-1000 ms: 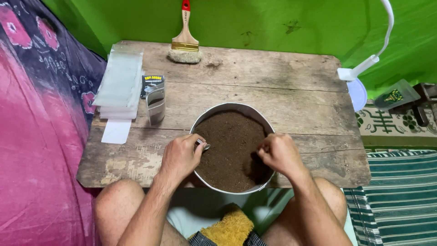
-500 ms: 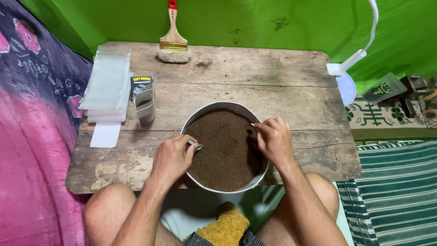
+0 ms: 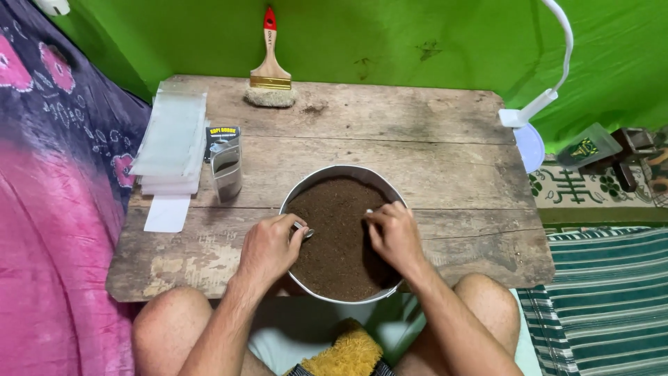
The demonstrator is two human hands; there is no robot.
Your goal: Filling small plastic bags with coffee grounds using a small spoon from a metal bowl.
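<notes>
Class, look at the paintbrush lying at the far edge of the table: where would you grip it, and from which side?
Grip the paintbrush by its wooden handle, coming from above. It lies flat, bristles toward the bowl, red-tipped handle pointing away over the table edge, with nothing crowding it.

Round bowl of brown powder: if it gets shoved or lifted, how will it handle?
The bowl is nearly full of brown powder, so probably heavy; likely to slide, not tip. It overhangs the table edge, so a pull toward the person could drop it. Loose powder would likely spill if tilted.
</notes>
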